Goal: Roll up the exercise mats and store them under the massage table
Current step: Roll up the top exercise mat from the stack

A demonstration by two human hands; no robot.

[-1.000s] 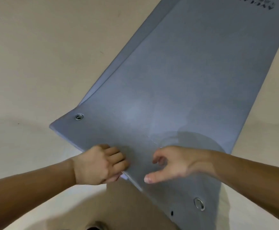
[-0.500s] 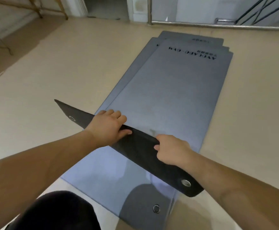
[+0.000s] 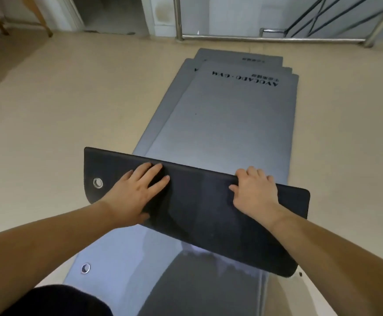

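Note:
Several grey exercise mats lie stacked lengthwise on the floor. The top mat [image 3: 227,124] carries black lettering at its far end. Its near end is folded over away from me, and the black underside [image 3: 199,208] faces up with a metal eyelet [image 3: 97,183] at the left corner. My left hand [image 3: 136,192] lies on the black flap with its fingers straight, fingertips at the fold. My right hand [image 3: 254,190] has its fingers curled over the fold edge and its thumb on the black side. The mat beneath [image 3: 122,265] shows its own eyelet [image 3: 85,268] near me.
Beige floor [image 3: 60,115] spreads to the left and right of the mats. A metal railing [image 3: 270,38] runs across the far end just beyond the mats. Wooden legs [image 3: 38,17] stand at the far left. My dark-clothed knee [image 3: 56,302] is at the bottom.
The near end of the top mat was lifted and folded further away from me. My left hand went from gripping the edge to lying flat on the black flap.

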